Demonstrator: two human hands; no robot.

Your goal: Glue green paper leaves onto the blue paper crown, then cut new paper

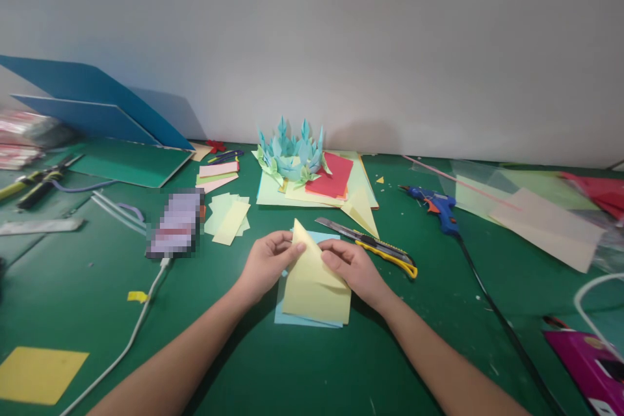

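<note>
A pale yellow paper sheet (314, 286) lies on a light blue sheet (285, 317) on the green table mat (312, 364). The yellow sheet's upper part is folded into a point. My left hand (267, 264) pinches the fold's left edge near the tip. Pressing on the fold's right side is my right hand (353, 268), fingers curled on the paper. Both forearms reach in from the bottom.
A yellow utility knife (375, 247) lies just behind my right hand. Behind it are a blue paper crown (291, 153) on stacked sheets, a blue glue gun (436, 205), a phone (176, 224) with white cable, paper strips (228, 216), pliers (41, 181) and blue boards (97, 107).
</note>
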